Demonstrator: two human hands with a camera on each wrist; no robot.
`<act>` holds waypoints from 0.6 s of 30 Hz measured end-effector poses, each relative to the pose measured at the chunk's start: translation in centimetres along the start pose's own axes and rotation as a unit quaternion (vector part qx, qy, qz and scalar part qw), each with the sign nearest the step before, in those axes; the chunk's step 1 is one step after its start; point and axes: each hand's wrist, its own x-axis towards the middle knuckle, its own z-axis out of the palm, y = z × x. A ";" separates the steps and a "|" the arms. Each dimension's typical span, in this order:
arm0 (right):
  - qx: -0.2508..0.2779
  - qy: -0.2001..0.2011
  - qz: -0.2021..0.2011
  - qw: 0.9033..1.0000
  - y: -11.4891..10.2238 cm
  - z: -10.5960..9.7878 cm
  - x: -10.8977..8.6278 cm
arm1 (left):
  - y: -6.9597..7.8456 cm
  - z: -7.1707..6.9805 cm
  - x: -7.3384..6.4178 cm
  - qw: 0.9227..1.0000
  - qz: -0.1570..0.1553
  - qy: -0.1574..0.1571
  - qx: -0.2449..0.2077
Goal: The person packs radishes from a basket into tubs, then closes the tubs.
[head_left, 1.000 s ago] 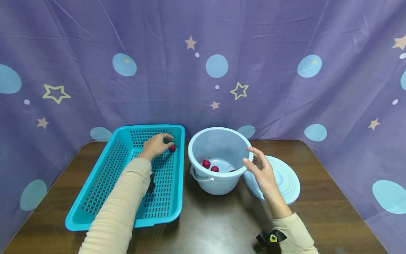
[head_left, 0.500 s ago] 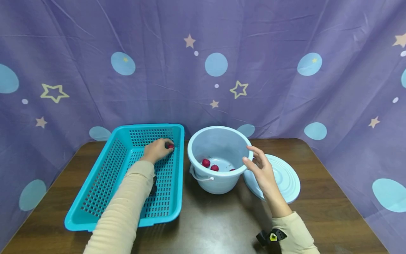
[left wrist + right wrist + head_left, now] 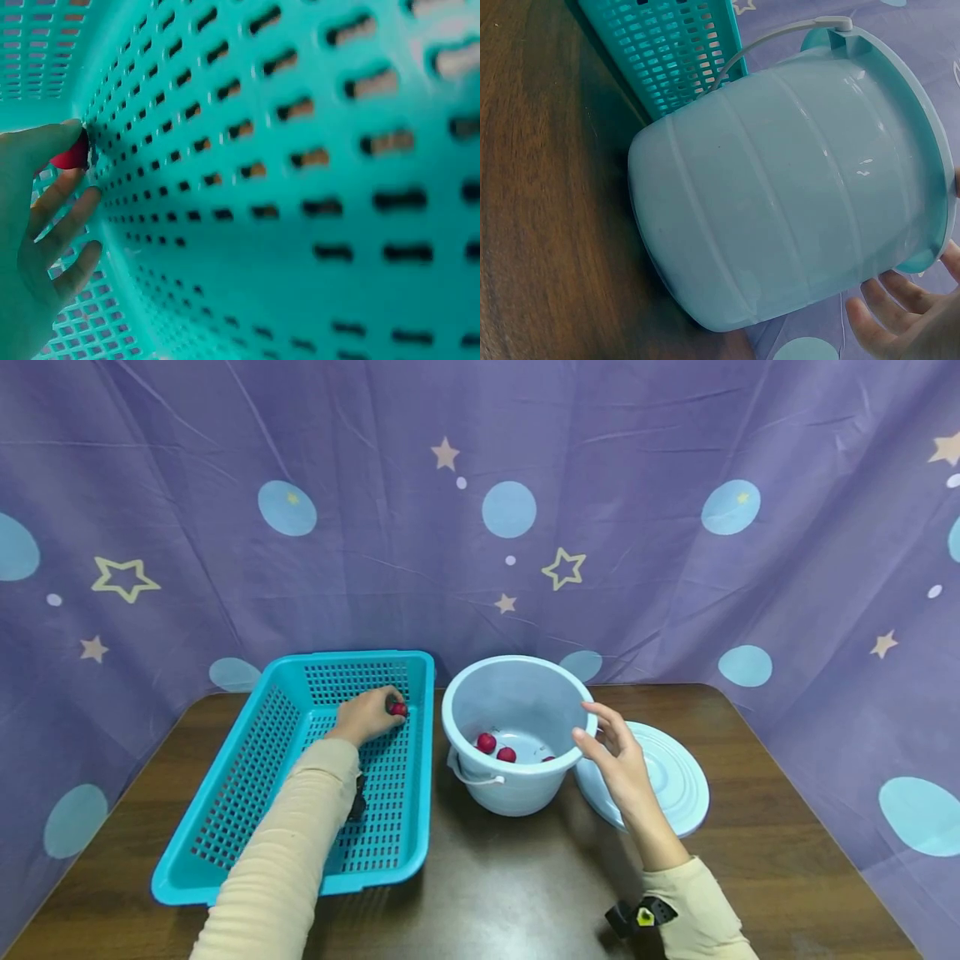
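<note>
In the head view my left hand (image 3: pixel 366 717) is inside the turquoise basket (image 3: pixel 427 760), near its far right corner. Its thumb and index finger pinch a small round red fruit (image 3: pixel 398 709), partly hidden by the fingers. The left wrist view shows the same fruit (image 3: pixel 71 154) at the perforated side wall, the other fingers loosely spread. My right hand (image 3: pixel 621 766) touches the right rim of a pale blue bucket (image 3: pixel 517 789) with thumb and index fingertip, fingers relaxed. Inside the bucket lie several similar red fruits (image 3: pixel 507 754).
A round pale blue lid (image 3: pixel 678 781) lies on the wooden table (image 3: pixel 772 827), right of the bucket and partly behind my right hand. The bucket's handle (image 3: pixel 480 779) hangs at its front left. A purple patterned curtain (image 3: pixel 637 435) stands behind the table.
My left thumb and fingers have closed on the red fruit, and it has shifted slightly left with the hand. My right hand stays at the bucket's rim.
</note>
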 end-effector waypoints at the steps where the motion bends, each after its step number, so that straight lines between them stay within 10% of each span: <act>1: 0.001 0.000 0.000 1.000 0.0 0.0 0.0 | 0.0 -0.2 -0.1 1.000 0.002 -0.004 0.002; 18: -0.003 -0.003 -0.005 1.000 0.0 0.0 0.0 | 2.8 -4.6 -2.8 0.991 0.130 -0.026 0.031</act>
